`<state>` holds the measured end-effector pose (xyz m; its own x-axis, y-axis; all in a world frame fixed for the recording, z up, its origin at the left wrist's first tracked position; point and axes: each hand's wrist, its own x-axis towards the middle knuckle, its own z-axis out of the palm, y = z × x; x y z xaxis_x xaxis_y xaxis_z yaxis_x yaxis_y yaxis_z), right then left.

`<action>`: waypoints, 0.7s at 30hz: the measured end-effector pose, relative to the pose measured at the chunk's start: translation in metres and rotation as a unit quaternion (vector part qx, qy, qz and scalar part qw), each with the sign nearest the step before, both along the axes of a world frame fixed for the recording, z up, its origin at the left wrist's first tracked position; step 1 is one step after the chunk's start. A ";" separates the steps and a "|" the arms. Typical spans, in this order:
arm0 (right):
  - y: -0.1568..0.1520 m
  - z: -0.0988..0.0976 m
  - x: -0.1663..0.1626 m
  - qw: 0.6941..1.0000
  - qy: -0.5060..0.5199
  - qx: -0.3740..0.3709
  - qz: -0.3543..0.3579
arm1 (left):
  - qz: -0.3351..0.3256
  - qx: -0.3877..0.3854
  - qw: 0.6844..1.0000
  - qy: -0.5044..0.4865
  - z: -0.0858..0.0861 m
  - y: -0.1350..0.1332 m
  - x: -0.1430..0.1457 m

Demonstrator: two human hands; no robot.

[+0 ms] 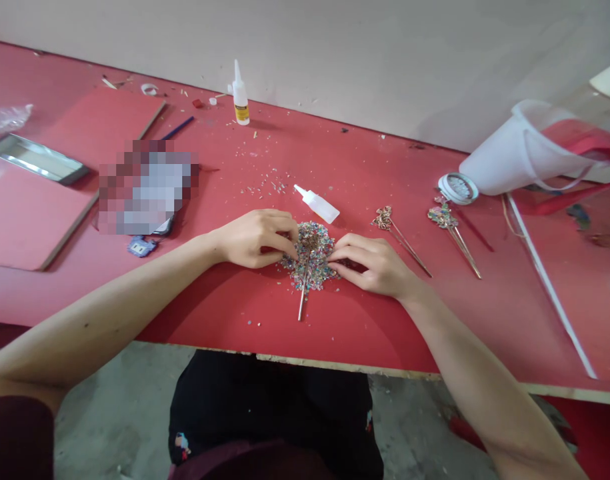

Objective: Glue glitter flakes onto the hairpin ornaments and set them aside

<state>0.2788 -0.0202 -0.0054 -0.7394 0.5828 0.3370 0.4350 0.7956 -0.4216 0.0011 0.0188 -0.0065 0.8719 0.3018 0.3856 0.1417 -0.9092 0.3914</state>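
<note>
A mound of small multicoloured chips [321, 277] lies on the red table in front of me. On it rests a gold hairpin [301, 301], its ornate head among the chips and its prongs pointing towards me. My left hand [262, 239] is at the mound's left edge, fingers curled and fingertips by the hairpin's head. At the right edge my right hand [369, 263] has thumb and fingers drawn together by the chips. What either pinch holds is too small to make out. Just beyond the mound a small white glue bottle [321, 207] lies on its side.
Another glue bottle [241, 100] stands upright near the wall. To the right lie a bare gold hairpin [405, 240] and a hairpin with coloured chips [455, 230], near a tilted white container [515, 150]. Leftward are a blurred phone-like object [157, 190] and red boards [29, 217].
</note>
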 end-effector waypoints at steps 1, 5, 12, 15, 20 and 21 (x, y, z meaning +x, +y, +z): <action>0.000 0.000 0.000 1.000 0.001 0.000 0.000 | 0.000 -0.001 1.000 -0.001 0.000 0.000 0.000; 0.000 -0.001 0.000 1.000 -0.002 0.002 0.001 | -0.001 0.000 1.000 -0.001 0.001 0.000 0.000; 0.000 -0.001 0.001 1.000 -0.005 0.000 -0.001 | 0.000 0.001 1.000 -0.001 0.000 0.000 0.000; 0.000 0.000 0.001 1.000 -0.005 -0.006 -0.001 | 0.005 -0.004 1.000 0.005 0.000 0.000 -0.001; 0.001 0.001 0.001 1.000 -0.004 -0.014 -0.004 | -0.001 -0.004 1.000 0.004 0.000 0.000 -0.001; 0.000 0.001 0.001 1.000 -0.005 -0.016 -0.004 | -0.003 -0.002 1.000 0.001 0.000 0.000 -0.001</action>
<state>0.2799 -0.0197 -0.0041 -0.7375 0.5997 0.3106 0.4459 0.7778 -0.4429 0.0002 0.0189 -0.0066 0.8748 0.2984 0.3817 0.1375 -0.9083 0.3950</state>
